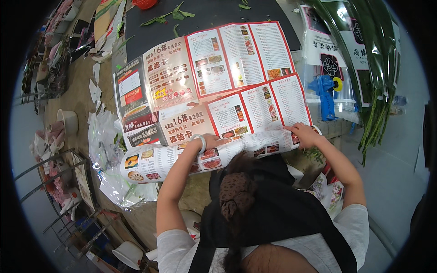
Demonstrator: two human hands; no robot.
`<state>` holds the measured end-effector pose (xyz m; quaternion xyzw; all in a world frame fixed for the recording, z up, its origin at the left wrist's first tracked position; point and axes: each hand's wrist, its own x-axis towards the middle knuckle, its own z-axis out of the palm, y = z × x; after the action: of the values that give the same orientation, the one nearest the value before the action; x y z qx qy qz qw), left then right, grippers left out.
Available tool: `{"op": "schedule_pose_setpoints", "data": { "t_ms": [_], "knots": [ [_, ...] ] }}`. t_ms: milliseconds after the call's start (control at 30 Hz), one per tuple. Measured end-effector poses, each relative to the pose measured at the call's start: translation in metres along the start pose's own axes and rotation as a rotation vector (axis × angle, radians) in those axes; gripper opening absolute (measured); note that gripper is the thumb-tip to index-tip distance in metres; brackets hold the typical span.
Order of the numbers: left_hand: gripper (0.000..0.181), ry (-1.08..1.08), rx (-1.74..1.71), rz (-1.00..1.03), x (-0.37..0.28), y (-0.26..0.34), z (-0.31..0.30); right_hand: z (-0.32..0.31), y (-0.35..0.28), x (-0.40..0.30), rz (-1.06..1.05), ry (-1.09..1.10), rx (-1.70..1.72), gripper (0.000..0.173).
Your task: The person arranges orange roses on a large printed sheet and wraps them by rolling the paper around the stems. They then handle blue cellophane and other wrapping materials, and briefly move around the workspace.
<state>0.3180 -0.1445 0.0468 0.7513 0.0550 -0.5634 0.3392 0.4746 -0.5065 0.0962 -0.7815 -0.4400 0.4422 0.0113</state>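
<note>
A large printed paper sheet with pictures of food and red borders [239,65] lies spread over the black mat [211,13]. Its near edge curls up into a loose roll [232,155] showing the printed underside. My left hand [211,140], with a pale bangle at the wrist, presses on the paper where the roll begins, near its middle. My right hand [304,134] grips the roll's right end, the fingers over the paper and the thumb side partly hidden. The roll's left end [136,165] lies beyond my left forearm, untouched.
A blue tape dispenser [324,95] stands at the right beside plastic-wrapped green stems [375,126] and printed sleeves [319,47]. Cut leaves [177,14] and a red bowl [144,2] are at the far side. Crumpled clear plastic [106,143] hangs at the left edge.
</note>
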Motion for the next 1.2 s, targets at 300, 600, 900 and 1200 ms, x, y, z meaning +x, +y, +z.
{"op": "schedule_pose_setpoints", "data": {
  "t_ms": [300,600,900,1200],
  "knots": [
    [0.067,0.07,0.138,0.191,0.002,0.033,0.009,-0.016,0.013,0.005,0.072,-0.066,-0.025,0.09],
    [0.068,-0.056,0.075,0.189,0.018,0.024,0.007,-0.06,-0.073,0.092,-0.193,0.433,0.276,0.052],
    [0.061,-0.092,-0.041,0.196,0.006,0.032,0.001,-0.065,-0.174,0.246,-0.126,0.318,0.176,0.032],
    [0.05,-0.095,-0.148,0.17,0.015,0.017,0.026,-0.07,-0.156,0.269,0.01,0.419,0.232,0.012]
  ]
}}
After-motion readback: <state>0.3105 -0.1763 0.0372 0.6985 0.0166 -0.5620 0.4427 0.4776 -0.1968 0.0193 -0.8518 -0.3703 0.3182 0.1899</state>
